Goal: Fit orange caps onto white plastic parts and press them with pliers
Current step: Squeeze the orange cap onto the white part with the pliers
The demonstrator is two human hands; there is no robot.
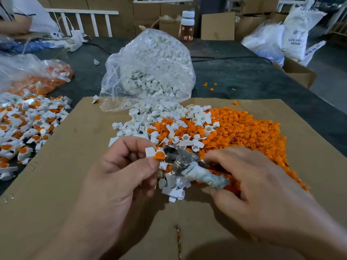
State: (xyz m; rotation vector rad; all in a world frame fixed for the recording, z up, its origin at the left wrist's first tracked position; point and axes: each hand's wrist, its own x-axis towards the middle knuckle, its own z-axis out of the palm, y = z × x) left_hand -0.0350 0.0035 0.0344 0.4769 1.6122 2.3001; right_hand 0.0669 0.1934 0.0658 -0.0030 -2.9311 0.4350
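Note:
My left hand (124,166) pinches a white plastic part (150,152) with an orange cap (159,155) on it, low in the middle of the view. My right hand (249,181) grips the taped handles of the pliers (187,164). The metal jaws of the pliers close on the orange cap from the right. Just behind lie a heap of loose orange caps (244,128) and a heap of loose white parts (159,121), mixed where they meet. A few more white parts (172,186) lie under the pliers.
Everything sits on a cardboard sheet (75,184) over a dark table. A clear bag of white parts (150,68) stands behind the heaps. At the left lie a pile of capped parts (28,124) and a bag of orange caps (47,76). Another person sits at far left.

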